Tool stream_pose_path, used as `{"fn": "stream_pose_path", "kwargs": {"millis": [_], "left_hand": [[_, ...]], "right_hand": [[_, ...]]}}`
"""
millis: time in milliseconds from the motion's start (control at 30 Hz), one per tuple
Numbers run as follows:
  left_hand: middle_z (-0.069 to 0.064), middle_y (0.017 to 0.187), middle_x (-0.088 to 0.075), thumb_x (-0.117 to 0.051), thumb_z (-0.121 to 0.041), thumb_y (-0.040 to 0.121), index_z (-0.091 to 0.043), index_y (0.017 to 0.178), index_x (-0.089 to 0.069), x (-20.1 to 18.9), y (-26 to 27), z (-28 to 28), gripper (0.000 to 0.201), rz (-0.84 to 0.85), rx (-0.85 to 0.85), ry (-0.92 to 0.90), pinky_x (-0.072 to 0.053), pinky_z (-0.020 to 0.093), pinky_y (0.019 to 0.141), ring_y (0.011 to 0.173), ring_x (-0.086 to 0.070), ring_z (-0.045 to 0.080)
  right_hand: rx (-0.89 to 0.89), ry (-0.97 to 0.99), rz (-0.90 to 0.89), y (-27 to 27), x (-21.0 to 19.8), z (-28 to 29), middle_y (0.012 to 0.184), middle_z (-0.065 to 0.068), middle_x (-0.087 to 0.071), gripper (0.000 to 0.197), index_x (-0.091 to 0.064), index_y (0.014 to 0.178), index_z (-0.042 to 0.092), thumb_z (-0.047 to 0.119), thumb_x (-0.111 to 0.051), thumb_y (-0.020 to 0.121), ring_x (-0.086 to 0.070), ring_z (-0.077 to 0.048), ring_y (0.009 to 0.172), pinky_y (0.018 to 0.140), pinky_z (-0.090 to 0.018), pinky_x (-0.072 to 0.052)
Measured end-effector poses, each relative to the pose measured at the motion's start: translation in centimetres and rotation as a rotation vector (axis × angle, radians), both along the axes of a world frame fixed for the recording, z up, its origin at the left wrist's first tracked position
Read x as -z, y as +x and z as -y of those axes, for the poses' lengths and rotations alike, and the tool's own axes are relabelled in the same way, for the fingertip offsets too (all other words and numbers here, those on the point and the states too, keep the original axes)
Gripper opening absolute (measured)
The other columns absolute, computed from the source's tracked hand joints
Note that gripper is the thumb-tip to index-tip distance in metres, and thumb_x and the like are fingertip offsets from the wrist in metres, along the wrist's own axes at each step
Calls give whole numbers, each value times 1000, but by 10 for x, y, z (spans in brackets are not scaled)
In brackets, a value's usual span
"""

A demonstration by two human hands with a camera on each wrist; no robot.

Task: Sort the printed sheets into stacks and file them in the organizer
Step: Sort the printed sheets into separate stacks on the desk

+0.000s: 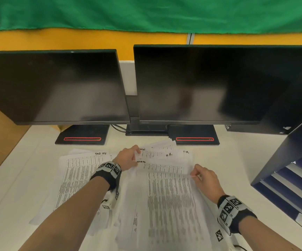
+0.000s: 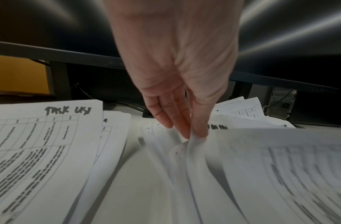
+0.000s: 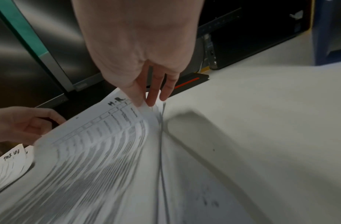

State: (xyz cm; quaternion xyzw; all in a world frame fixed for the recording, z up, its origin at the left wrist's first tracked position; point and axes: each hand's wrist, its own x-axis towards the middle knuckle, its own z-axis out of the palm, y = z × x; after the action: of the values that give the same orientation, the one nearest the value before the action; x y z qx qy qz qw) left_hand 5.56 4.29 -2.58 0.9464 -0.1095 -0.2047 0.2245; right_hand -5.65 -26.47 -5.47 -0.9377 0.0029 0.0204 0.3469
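Both hands, our left hand and right hand, pinched the printed sheets above the desk, where loose corner grips risked pages slipping and mixing with the task-list stack.

Left arm: bare forearm reaching forward, a black band with square coded markers at the wrist.
Left hand: thumb and fingers pointing down, pinching a paper edge.
Right arm: bare forearm angled inward, with the same kind of marker band.
Right hand: thumb and fingertips pinching a sheet corner.
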Motion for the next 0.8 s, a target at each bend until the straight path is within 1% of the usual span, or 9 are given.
{"fn": "stream_pose_path", "kwargs": {"millis": [100,200,267,333,433,500,600,700,800], "left_hand": [[-3,82,-57,-66,-13,85,-26,116,-46,-1,-3,-1,39,27,-21,-23,-43,23,69,70,-54,10],[-2,83,-58,-64,-14,86,-20,107,-61,-7,-7,-1,21,68,2,-14,-39,22,70,77,-56,15],[1,91,-62,-62,-15,88,-17,103,-69,-9,-11,-1,17,98,9,-21,-39,21,73,82,-55,14],[2,101,-68,-61,-15,89,-17,102,-72,-9,-14,-2,18,119,6,-70,-43,20,78,85,-57,12],[-3,103,-71,-61,-14,89,-19,99,-75,-8,-20,-3,18,162,20,-142,-45,18,86,85,-59,7],[-3,98,-73,-62,-12,88,-19,92,-76,-8,-23,-2,16,140,33,-187,-47,19,85,84,-61,7],[-3,94,-71,-66,-12,86,-20,83,-76,-8,-24,-1,13,40,118,-225,-49,22,84,87,-63,11],[-1,107,-59,-64,-14,87,-22,81,-72,-10,-22,3,12,9,174,-205,-48,25,90,102,-53,11],[2,116,-51,-53,-13,91,-14,81,-70,-14,-18,12,20,-15,93,-188,-42,26,91,111,-44,14]], "right_hand": [[6,-8,-33,-1,2,-3,80,8,-62,32,-49,75,33,3,-53,86,-56,-11,76,66,-24,-41],[5,-74,39,0,0,-9,88,7,-60,25,-59,88,26,2,-52,87,-54,-14,85,75,-30,-43],[23,-104,121,1,0,-11,93,4,-53,21,-63,84,21,0,-57,82,-47,-16,90,79,-31,-40],[36,-103,139,2,1,-12,100,6,-46,19,-63,81,20,1,-61,80,-42,-13,96,84,-30,-37],[0,-144,141,3,5,-14,109,9,-47,19,-62,79,22,3,-65,78,-40,-13,102,88,-32,-36],[-9,-163,148,3,6,-14,106,8,-53,19,-64,79,20,2,-65,77,-44,-15,99,85,-34,-39],[-38,-190,168,1,7,-14,93,5,-56,20,-65,79,18,-2,-65,75,-49,-16,87,78,-32,-42],[-68,-195,160,-2,6,-13,86,4,-60,19,-65,78,16,-3,-64,76,-48,-14,80,73,-33,-43],[-81,-197,158,-4,4,-13,81,11,-59,18,-63,77,16,-2,-62,78,-46,-11,77,70,-30,-38]]}}
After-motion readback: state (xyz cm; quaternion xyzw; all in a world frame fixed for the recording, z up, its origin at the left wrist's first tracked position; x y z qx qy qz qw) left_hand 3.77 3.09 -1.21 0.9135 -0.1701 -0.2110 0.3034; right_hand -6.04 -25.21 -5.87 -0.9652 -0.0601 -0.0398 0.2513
